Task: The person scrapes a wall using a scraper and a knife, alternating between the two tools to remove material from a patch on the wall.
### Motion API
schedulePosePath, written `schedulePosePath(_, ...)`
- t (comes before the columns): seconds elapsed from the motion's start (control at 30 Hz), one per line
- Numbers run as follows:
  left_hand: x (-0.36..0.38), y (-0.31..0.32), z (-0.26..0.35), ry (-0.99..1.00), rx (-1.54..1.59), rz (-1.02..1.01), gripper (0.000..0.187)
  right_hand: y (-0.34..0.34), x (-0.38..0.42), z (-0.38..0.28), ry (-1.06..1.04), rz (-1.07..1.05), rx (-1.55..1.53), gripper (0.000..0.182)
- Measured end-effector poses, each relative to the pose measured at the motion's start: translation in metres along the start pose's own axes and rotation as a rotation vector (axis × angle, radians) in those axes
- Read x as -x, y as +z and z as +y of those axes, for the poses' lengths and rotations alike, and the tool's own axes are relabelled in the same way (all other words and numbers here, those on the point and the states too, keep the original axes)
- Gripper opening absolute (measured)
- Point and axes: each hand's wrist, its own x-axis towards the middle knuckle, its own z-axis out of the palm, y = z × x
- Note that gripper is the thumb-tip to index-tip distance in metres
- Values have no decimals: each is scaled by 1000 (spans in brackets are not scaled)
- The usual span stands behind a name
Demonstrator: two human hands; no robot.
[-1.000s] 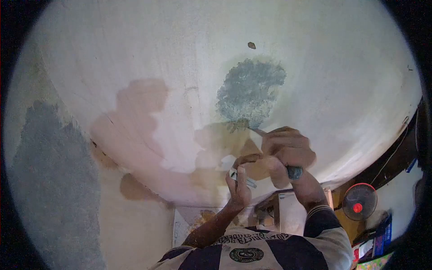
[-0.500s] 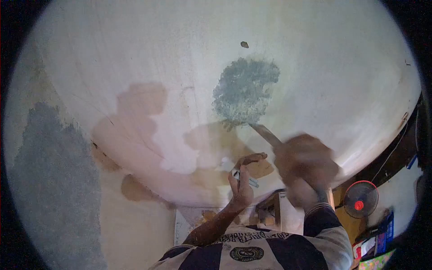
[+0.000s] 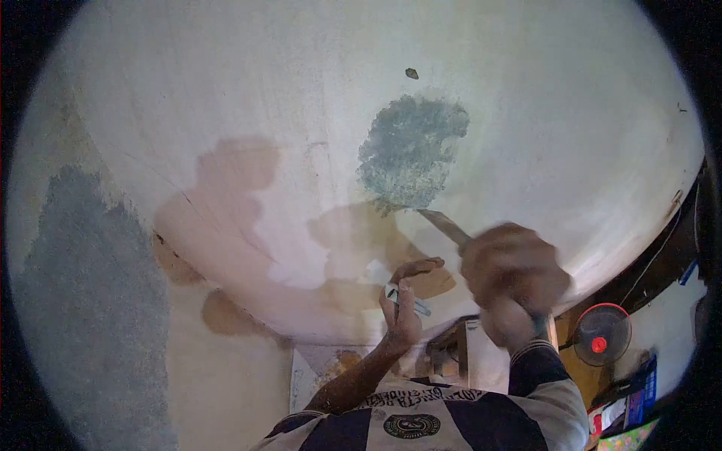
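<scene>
Fingers of the right hand point(image 3: 515, 263) close round a blade point(image 3: 445, 226) at the grey patch's point(image 3: 414, 146) ragged lower edge; the left hand's point(image 3: 404, 319), loosely curled, hold a pale item point(image 3: 423, 308). Coverage seems partial: surrounding wall point(image 3: 556, 135) is pale.

Left hand point(image 3: 404, 308) raised, fingers curled; right hand point(image 3: 515, 272) clenched, blurred.

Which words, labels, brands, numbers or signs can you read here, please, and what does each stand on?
No text can be read with certainty.
Shirt: dark lettering across its front, too small and blurred to read.
Round badge on it: any lettering is too small to read.
</scene>
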Motion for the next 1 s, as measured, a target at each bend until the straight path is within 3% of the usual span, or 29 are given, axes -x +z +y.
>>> schedulePosePath(0.07,-3,-4,-3,45,-22,-34,39,2,-4,1,-77,33,-76,12)
schedulePosePath(0.2,5,-11,-15,-26,-14,68,37,32,-8,44,22,33,126,11)
schedulePosePath(0.3,10,-15,-21,-106,23,110,37,16,0,15,89,-239,368,12)
schedulePosePath(0.37,12,-14,-15,-159,30,100,38,20,-9,25,34,-281,457,12)
schedulePosePath(0.47,10,-10,-21,-53,13,110,39,28,-10,50,-45,65,-28,10)
schedulePosePath(0.5,7,-8,-20,-5,3,98,40,25,-10,40,-79,80,88,13)
schedulePosePath(0.6,-2,-4,-7,29,0,48,40,17,-7,5,163,92,38,15)
schedulePosePath(0.73,14,-8,-22,-45,32,103,38,7,-27,-32,524,-266,442,14)
schedulePosePath(0.8,8,-7,-16,-2,24,51,39,-2,-12,-30,447,-186,329,12)
schedulePosePath(0.87,-3,-1,-3,57,44,-23,40,3,-2,-15,211,-12,65,10)
schedulePosePath(0.97,13,-7,-14,-172,45,139,44,28,-13,22,143,38,157,8)
schedulePosePath(1.0,11,-6,-17,-141,80,111,44,27,-12,18,179,16,199,8)
